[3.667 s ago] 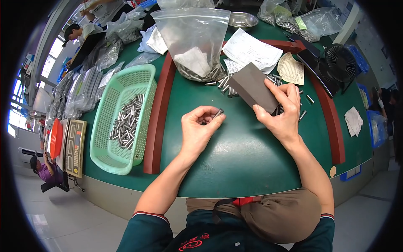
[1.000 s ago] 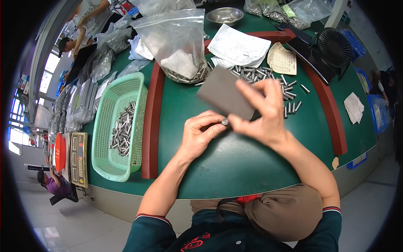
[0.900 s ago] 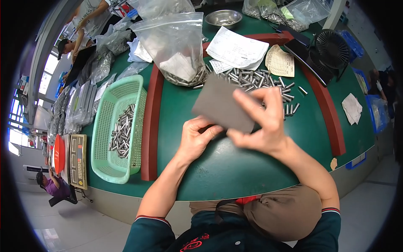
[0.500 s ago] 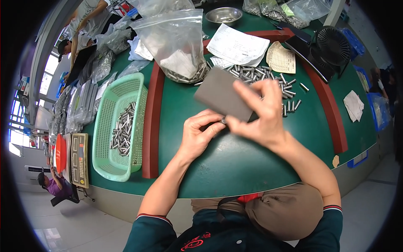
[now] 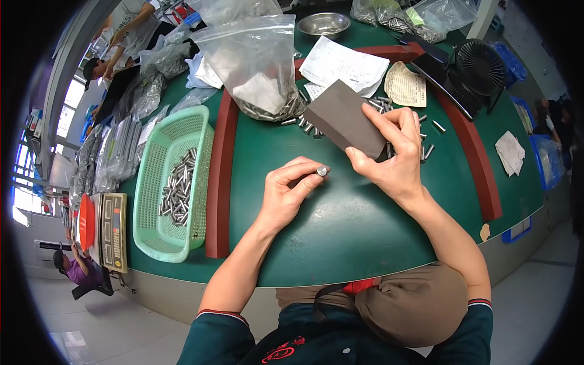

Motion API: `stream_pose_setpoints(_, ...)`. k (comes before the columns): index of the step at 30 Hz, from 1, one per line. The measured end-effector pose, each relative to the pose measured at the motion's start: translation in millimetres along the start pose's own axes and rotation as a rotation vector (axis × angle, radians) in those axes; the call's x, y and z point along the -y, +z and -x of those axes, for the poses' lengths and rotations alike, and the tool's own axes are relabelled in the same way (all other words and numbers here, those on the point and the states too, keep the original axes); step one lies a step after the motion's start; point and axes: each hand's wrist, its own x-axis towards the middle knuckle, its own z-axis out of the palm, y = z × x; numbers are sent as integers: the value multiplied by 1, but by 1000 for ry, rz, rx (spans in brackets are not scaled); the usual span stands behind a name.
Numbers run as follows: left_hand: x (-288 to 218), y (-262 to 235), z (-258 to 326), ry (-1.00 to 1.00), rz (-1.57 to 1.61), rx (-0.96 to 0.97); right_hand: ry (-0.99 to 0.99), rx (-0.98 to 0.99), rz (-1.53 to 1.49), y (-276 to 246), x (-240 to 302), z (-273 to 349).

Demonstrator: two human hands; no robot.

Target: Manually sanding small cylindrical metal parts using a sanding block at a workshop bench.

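Observation:
Between the thumb and fingers of my left hand (image 5: 286, 190) is a small metal pin (image 5: 322, 171), its round end turned up toward me. My right hand (image 5: 395, 155) grips a dark grey-brown sanding block (image 5: 347, 118) by its right end, tilted above the table. The block and the pin are apart. Behind the block lies a pile of loose metal pins (image 5: 380, 104), partly hidden by it and by my right hand. More pins (image 5: 178, 191) lie in a green plastic basket (image 5: 144, 225) to the left of my left hand.
Dark red bars (image 5: 220, 182) frame the green table (image 5: 340, 243) on the left, back and right. A clear bag (image 5: 255, 67) of pins, papers (image 5: 340, 64), a metal bowl (image 5: 324, 24) and a black fan (image 5: 480, 66) stand at the back. A scale (image 5: 114, 231) is at left; people work beyond.
The sanding block has lifted off the pin and moved up and to the right with my right hand. My left hand has stayed in place, and the pin's end now shows.

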Motion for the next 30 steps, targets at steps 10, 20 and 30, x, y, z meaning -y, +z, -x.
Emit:
stream_pose_setpoints(10, 8, -8, -3, 83, -5, 146, -164, 8, 59, 4, -2, -6)
stream_pose_setpoints(20, 13, -2, 6, 89, 52, 108, -249, -16, -45, 1, 9, 1)
stream_pose_setpoints(30, -2, 4, -2, 159, -31, 141, -121, -50, -10, -2, -7, -5)
